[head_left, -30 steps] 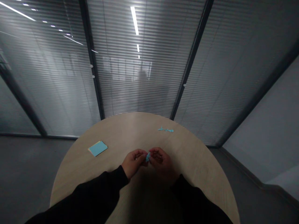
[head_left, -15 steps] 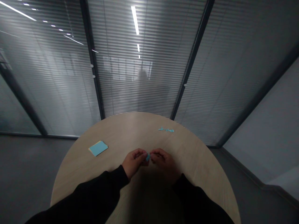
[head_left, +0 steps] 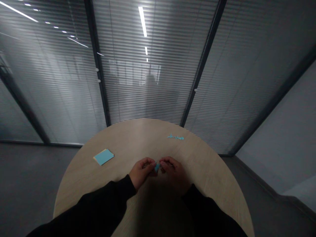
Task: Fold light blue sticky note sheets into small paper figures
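Between my hands, above the near middle of the round table, is a small folded piece of blue paper [head_left: 157,167]. My left hand [head_left: 143,169] pinches it between thumb and fingers. From the other side, my right hand [head_left: 174,171] is closed in a pinch at the paper's right edge. Fingers cover much of the paper, so its exact shape cannot be made out. Farther back lies a short row of small blue folded paper pieces [head_left: 179,138]. To the left rests a stack of square paper sheets [head_left: 104,157], blue on top with a yellowish edge showing.
The round wooden table [head_left: 138,138] has a curved far edge close to a glass partition with blinds [head_left: 148,105]. Grey floor [head_left: 32,177] shows on both sides. A pale wall [head_left: 291,158] stands at the right.
My right fingers have shifted slightly to the right, and more of the blue paper shows between the hands. The stack and the row of pieces stay in place.
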The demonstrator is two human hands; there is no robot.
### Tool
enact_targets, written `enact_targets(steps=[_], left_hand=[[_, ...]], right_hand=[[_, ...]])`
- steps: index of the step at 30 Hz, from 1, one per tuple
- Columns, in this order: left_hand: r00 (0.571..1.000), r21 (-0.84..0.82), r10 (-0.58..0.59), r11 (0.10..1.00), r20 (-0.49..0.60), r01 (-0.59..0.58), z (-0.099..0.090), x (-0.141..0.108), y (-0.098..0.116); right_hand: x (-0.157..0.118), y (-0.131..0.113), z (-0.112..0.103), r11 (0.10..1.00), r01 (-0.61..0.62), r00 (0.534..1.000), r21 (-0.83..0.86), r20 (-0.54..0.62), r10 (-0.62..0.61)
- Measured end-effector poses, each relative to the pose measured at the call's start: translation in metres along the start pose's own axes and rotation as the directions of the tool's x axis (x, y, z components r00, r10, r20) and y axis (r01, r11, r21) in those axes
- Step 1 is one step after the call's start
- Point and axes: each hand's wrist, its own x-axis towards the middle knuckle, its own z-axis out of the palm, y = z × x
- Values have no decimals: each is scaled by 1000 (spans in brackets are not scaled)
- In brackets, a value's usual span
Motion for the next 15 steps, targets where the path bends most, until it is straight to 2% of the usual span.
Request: enact_targets(steps=[4,8,11,15], left_hand=[[999,-105,-31,994,-14,30,3,-2,3],[997,-162,-75,984,-7,73,4,-3,5],[996,-157,-84,984,9,85,3,-3,3],[993,-120,-105,987,47,110,2,-2,1]], right_hand=[[0,3,-3,998,42,999,-56,32,-41],[-2,-3,-4,963,173,985,-208,53,-165],[-4,-8,-5,916,265,964,-300,78,-254],[-4,-10,-7,885,316,949,-343,97,-301]])
